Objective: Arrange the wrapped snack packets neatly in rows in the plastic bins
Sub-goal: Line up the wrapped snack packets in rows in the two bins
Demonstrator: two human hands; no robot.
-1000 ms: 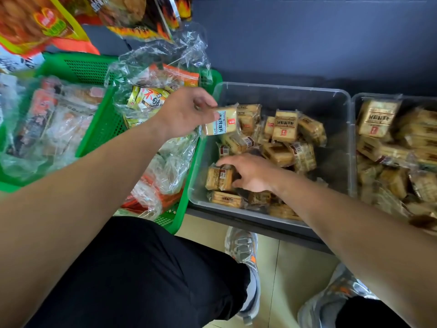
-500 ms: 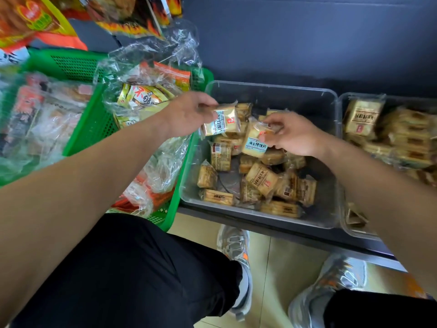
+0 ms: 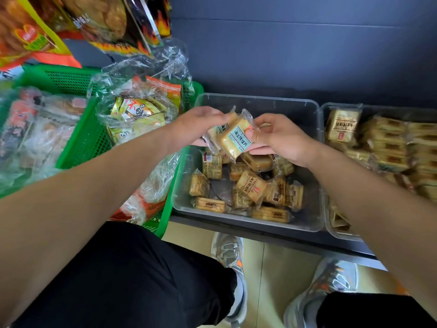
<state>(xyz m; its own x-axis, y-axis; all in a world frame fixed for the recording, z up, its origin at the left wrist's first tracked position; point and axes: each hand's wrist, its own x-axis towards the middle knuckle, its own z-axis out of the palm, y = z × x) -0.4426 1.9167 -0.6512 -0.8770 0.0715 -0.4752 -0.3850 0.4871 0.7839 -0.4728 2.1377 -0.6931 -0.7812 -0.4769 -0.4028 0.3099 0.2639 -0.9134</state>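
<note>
Hands: my left hand (image 3: 196,124) and right hand (image 3: 283,138) together pinch two packets (image 3: 236,138) above the clear bin (image 3: 272,107).
Risk: slick wrappers could slide apart and drop onto the loose pile (image 3: 250,185).

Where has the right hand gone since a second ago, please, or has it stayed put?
Yes, it moved: the right hand lifted from the front of the clear bin toward its back wall, now pinching a packet.

the right bin (image 3: 324,119) runs off the edge, and the front packet (image 3: 237,138) covers most of the rear packet (image 3: 218,130).
</note>
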